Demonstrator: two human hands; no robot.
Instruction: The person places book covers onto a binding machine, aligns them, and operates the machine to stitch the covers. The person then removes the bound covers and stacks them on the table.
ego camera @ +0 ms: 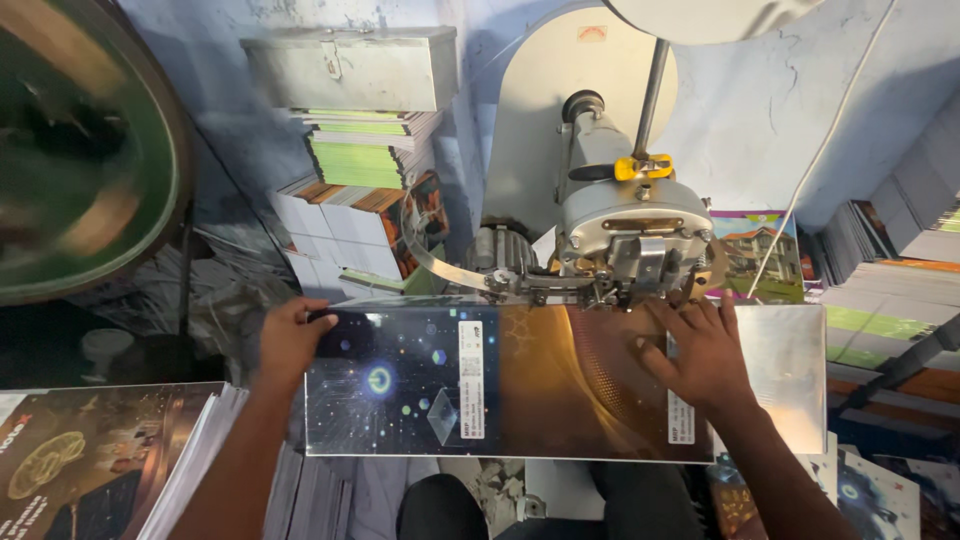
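While long glossy dark booklet cover (500, 380) lay nine-to-three under grey metal stitcher head (625, 235), we pinched left edge with left hand (290, 340), right hand (700, 355) spread flat, nearer head.

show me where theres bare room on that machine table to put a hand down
Bare metal shows on the table's right end, between the right hand and the table's right edge. The glossy dark cover fills the rest, gripped at its left edge by the left hand. Under the stitching head it is crowded.
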